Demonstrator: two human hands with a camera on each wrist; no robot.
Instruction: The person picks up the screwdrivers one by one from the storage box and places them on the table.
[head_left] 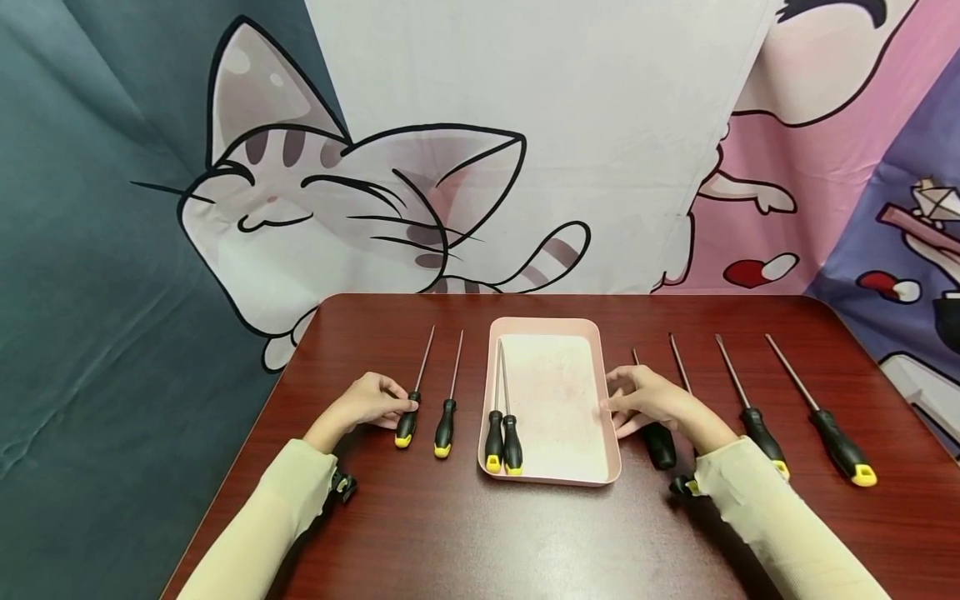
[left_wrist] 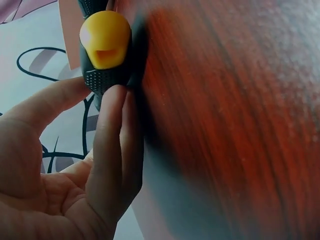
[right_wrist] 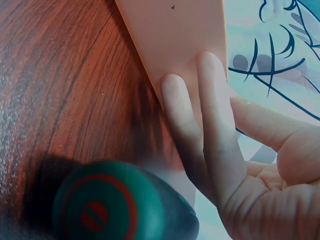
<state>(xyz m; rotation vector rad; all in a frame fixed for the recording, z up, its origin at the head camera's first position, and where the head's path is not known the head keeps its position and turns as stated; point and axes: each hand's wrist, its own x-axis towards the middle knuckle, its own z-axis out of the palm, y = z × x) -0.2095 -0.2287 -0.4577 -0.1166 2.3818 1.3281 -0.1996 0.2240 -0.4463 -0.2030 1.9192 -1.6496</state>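
Note:
At the left of the table, my left hand (head_left: 372, 402) pinches the black handle of a screwdriver (head_left: 406, 425) with a yellow end. The left wrist view shows thumb and fingertips on either side of that handle (left_wrist: 106, 42). A second yellow-ended screwdriver (head_left: 445, 429) lies just to its right. My right hand (head_left: 648, 398) rests its straight fingers (right_wrist: 216, 110) against the outer right wall of a pink tray (head_left: 611, 450). Two more screwdrivers, one of them this screwdriver (head_left: 512, 446), lie side by side in the tray's left part.
Right of the tray, a dark-handled screwdriver (head_left: 660, 446) lies close under my right hand, its green end (right_wrist: 95, 210) near the wrist camera. Further right lie a partly covered screwdriver (head_left: 680, 362), another screwdriver (head_left: 761, 429) and the outermost screwdriver (head_left: 840, 442), on the brown table (head_left: 450, 542).

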